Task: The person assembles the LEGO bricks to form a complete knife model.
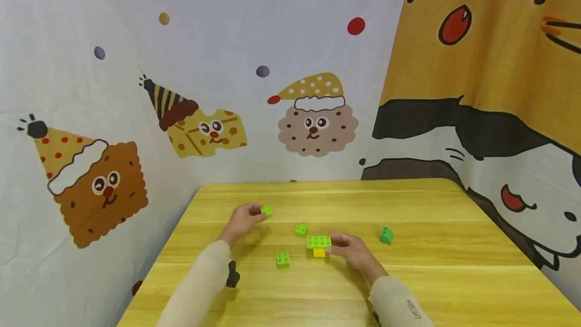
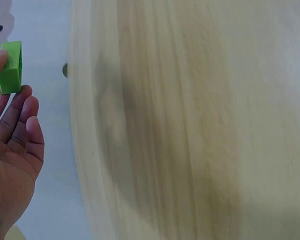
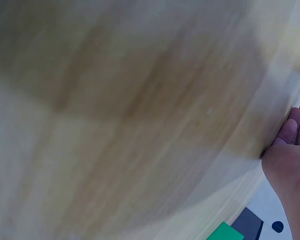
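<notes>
My left hand pinches a small lime-green toy brick above the table's left half; the left wrist view shows this brick between thumb and fingertips. A long lime-green brick lies across the top of a yellow brick. At its right end, my right hand grips the long brick between thumb and fingers. The right wrist view shows only part of that hand, its fingertips cut off. Two square lime-green bricks, one behind and one nearer, lie between the hands.
A darker green brick with a curved side lies right of my right hand. The wooden table ends at the back against a cloth printed with cartoon figures.
</notes>
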`<state>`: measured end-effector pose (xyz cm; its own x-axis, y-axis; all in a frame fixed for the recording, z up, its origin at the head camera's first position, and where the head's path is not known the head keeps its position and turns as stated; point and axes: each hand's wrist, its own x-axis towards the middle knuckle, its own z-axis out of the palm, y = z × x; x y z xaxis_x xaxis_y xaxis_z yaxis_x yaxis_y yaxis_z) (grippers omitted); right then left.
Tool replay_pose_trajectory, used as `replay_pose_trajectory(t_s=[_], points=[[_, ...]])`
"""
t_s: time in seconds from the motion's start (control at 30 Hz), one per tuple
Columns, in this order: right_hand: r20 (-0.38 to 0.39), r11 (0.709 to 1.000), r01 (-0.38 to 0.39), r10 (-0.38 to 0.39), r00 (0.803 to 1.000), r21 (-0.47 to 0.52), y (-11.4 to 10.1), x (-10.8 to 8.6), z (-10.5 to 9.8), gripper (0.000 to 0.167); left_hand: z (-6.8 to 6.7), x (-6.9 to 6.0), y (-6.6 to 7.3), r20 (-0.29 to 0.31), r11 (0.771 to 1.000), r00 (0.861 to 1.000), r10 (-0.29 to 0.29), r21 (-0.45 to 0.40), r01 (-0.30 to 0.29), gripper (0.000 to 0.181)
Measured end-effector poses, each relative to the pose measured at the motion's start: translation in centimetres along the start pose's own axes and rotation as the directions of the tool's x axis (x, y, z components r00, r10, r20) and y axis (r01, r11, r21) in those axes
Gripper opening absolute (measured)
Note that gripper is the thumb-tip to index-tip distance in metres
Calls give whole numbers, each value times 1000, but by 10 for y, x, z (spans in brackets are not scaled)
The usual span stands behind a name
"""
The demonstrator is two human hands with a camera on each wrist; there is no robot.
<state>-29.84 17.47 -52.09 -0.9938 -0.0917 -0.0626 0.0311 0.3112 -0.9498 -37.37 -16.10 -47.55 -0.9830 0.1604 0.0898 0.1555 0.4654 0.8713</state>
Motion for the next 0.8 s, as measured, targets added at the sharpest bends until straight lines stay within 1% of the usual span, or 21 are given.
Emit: replay_pose_trajectory(t_s=[0.2,0.4,0.67,0.8], points=[[7,1000,0,0,1000,-6,-1,-2,0,54,7,-1,9,25,999,1000,15,-35,-14,34],[3,1000,-17,17,1000,0,-1,-5,1,53,16,-2,17,25,999,999,44,-13,-44,36],[-13,1000,-20,20,1000,-1,-4,-3,1,51,25,1,31,72,996,994,88,2,-89,40],[-16,1000,-25,25,1000,-2,-5,-2,1,49,29,1,34,97,994,989,108,4,-109,42]])
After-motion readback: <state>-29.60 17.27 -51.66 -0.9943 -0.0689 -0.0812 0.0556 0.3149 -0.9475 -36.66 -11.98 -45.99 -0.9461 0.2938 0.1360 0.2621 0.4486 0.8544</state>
